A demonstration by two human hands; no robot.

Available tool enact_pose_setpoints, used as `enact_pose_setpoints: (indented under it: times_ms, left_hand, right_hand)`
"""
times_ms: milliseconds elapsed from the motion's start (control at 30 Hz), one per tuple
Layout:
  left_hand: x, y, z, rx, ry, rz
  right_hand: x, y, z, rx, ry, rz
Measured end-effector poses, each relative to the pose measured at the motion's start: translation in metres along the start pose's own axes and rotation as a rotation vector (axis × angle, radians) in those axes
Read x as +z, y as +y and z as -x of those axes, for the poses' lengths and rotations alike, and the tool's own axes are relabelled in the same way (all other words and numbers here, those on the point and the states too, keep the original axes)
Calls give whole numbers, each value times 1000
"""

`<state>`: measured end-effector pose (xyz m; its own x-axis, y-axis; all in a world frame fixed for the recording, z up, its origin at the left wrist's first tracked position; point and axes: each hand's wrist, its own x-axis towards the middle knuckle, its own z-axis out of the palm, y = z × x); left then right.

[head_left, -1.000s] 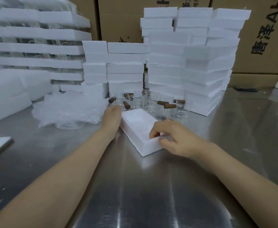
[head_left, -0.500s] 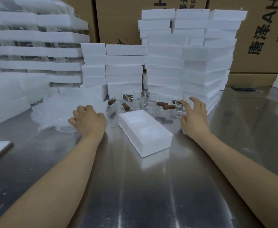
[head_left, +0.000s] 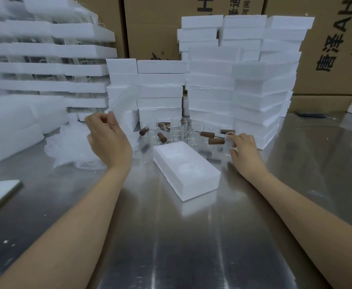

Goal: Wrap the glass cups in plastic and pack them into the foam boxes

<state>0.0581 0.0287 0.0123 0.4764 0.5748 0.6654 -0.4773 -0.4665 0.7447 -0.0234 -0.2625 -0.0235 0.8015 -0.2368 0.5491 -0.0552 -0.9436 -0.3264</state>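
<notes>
One steel table (head_left: 181, 236) carried all items. Three cardboard cartons (head_left: 156, 28) stood behind it. Closed foam boxes (head_left: 254, 84) were stacked in two groups along the far edge, and the taller group was on the right. One stack of foam trays (head_left: 46, 67) stood at far left, with glassware between its layers. One heap of plastic wrap (head_left: 71, 147) lay in front of those trays.

One open foam box (head_left: 200, 187) lay at centre, skewed, with two round recesses facing up and nothing in them. The left hand (head_left: 108, 140) was above the table and pinched one plastic sheet (head_left: 123, 101) between thumb and fingertips. The sheet partly hid the shorter foam group.

The glass cups (head_left: 175, 132) stood clustered between the open box and the stacks. Six brown handles were countable; the cup total was unclear. The right hand (head_left: 243, 151) gripped the rightmost cup (head_left: 229, 146) between curled fingers and thumb.
</notes>
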Motion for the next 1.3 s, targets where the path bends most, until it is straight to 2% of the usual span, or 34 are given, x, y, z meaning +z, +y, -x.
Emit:
enact_pose_setpoints:
  times_ms: [100,200,267,333,467,533,667,767,900,967,1033,1133,1200,1300]
  left_hand:
    - [0,15,10,46,-237,282]
    - [2,28,26,134,-602,370]
    - [6,34,38,204,-842,304]
    - [6,36,45,269,-1013,200]
    - [-1,30,39,404,-1207,8]
    - [-5,27,32,382,-1236,34]
    - [-5,19,20,397,-1180,126]
    - [-3,16,18,338,-1040,227]
    - [1,20,14,-83,-696,531]
    - [0,23,9,-276,-626,572]
    - [1,23,5,-397,-567,520]
    - [2,18,3,-581,-625,449]
    - [-1,18,1,-766,-737,472]
    - [-6,21,0,-875,-902,436]
  right_hand:
    - [-3,-3,7,13,41,-103]
    - [-6,-17,15,10,120,-274]
    - [-11,-27,21,-8,207,-424]
    - [-17,-34,26,1,231,-553]
    - [-19,-36,24,66,193,-640]
    - [-18,-35,23,115,197,-710]
    - [-15,-36,21,192,189,-802]
    - [-16,-40,21,213,221,-856]
    - [-18,-44,23,233,263,-938]
    - [-19,-44,24,218,282,-904]
    - [-19,-43,24,197,304,-866]
    - [-21,-41,23,222,330,-867]
    - [-21,-39,21,251,316,-882]
    - [-22,-39,20,273,274,-827]
